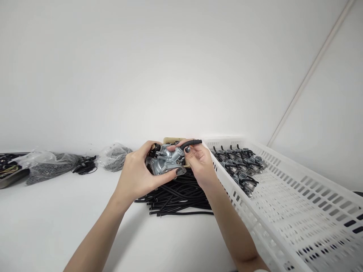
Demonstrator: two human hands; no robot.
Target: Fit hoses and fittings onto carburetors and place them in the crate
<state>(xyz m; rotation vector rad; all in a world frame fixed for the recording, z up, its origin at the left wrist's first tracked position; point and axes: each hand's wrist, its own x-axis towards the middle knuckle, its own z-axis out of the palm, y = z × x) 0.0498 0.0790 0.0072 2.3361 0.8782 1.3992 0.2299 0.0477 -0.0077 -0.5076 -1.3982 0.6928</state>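
Note:
A silver metal carburetor (165,162) is held up in front of me, above a pile of black rubber hoses (181,194). My left hand (139,170) grips its left side, with the thumb along the lower flange. A short, curved black tube (191,143) sticks out at the upper right of the metal body. My right hand (200,160) pinches around the base of this tube, thumb in front. The right fingers behind the part are partly hidden.
To the right stands a white perforated crate (279,236) with several similar carburetors (239,162) at its far end. Plastic bags of small parts (52,166), black cords (85,165) and a dark tray (14,177) lie at the left.

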